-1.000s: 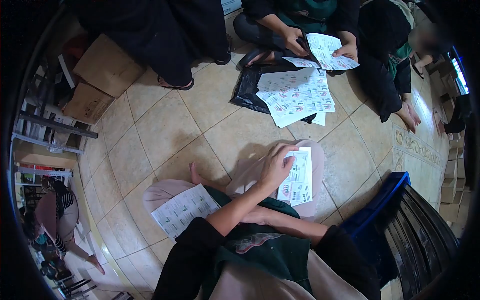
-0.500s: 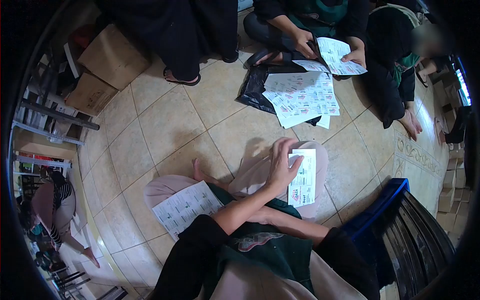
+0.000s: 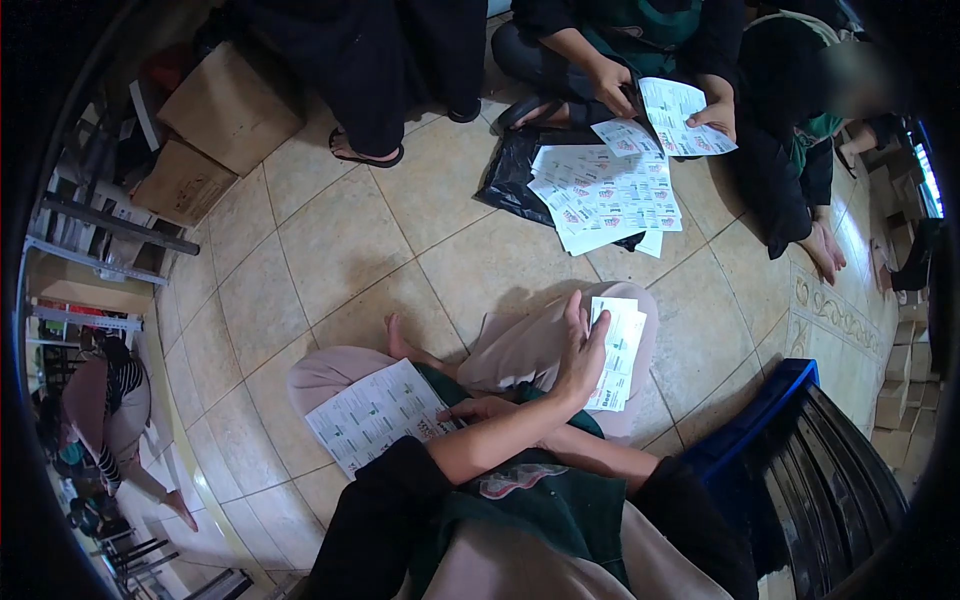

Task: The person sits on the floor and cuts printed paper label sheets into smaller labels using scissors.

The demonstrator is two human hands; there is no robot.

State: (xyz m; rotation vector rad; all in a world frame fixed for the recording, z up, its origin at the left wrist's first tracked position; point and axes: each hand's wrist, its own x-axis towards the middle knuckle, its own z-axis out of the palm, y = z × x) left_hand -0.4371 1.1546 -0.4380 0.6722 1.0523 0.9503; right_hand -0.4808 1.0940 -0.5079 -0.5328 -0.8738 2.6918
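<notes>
The left hand (image 3: 583, 352) is loosely open, thumb over the cards (image 3: 619, 350) on the right knee. Its forearm crosses above the right arm. The right hand (image 3: 482, 408) is low beside the sheet (image 3: 378, 412) on the left knee; I can't tell its grip. Bare tiles (image 3: 345, 250) lie ahead; the blue crate (image 3: 805, 375) bounds the right.

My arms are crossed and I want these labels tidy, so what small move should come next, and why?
Probably square up the label slips on your right knee with your left hand: they lie unevenly overlapped, and that hand is right beside them.
</notes>
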